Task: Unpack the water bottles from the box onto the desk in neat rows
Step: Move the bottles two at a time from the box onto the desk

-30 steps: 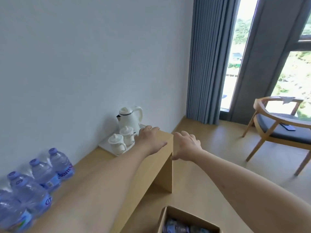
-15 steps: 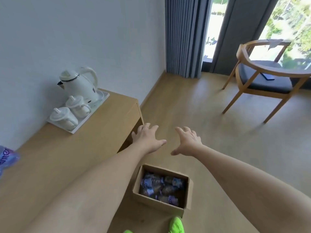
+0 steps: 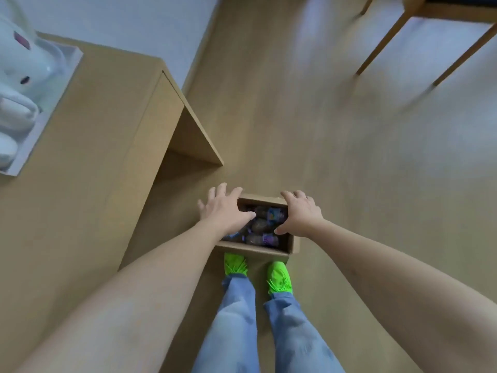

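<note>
Cardboard box [image 3: 291, 242] on floor just right of desk [image 3: 88, 146], near green shoes [image 3: 236, 265]. Water bottles [image 3: 262, 239] inside, lying jumbled on sides; labels blue-purple, writing unreadable. Left hand [image 3: 224, 210] and right hand [image 3: 301, 214] over box, fingers spread, holding nothing. White tea set [image 3: 18, 84] far left, blurred.

Person looks straight down. Cardboard box [image 3: 291, 242] sits on wood floor [image 3: 336, 146] just beyond neon green shoes [image 3: 256, 270], beside desk [image 3: 88, 146] end panel. Water bottles [image 3: 265, 227] lie jumbled inside. Left hand [image 3: 224, 210] and right hand [image 3: 301, 214] hover spread-fingered over the box. White tray [image 3: 40, 122] with blurred white crockery at desk's far left corner. Chair legs [image 3: 390, 41] top right.
</note>
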Demonstrator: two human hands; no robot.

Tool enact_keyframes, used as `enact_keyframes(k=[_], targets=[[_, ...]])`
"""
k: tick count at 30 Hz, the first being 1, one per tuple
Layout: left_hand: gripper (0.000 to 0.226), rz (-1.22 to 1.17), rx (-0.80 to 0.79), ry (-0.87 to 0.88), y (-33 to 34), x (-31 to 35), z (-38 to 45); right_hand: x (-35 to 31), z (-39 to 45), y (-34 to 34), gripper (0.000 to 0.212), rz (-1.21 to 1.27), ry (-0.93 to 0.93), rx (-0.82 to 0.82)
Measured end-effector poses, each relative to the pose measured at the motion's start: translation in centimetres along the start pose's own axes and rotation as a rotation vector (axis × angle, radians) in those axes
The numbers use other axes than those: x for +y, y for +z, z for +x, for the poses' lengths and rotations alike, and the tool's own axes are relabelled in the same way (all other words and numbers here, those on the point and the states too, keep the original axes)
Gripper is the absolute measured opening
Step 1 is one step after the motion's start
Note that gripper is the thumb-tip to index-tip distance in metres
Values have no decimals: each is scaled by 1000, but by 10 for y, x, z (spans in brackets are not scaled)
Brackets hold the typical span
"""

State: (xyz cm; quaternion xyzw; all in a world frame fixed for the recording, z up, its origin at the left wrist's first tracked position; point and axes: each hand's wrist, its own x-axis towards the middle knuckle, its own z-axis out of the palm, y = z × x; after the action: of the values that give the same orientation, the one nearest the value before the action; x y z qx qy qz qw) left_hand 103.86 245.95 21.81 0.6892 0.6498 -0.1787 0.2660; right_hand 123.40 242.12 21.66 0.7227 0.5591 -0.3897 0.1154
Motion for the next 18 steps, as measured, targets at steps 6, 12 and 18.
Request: enact_keyframes(k=[6, 12, 18], targets=[[87, 7, -187, -15, 93, -32, 68, 13, 76, 89, 102, 6, 97, -121], [84, -42, -294, -53, 193, -69, 135, 23, 162, 191, 99, 42, 151, -230], [83, -73, -322, -138, 285, -114, 194, 46, 239, 286, 97, 17, 159, -313]])
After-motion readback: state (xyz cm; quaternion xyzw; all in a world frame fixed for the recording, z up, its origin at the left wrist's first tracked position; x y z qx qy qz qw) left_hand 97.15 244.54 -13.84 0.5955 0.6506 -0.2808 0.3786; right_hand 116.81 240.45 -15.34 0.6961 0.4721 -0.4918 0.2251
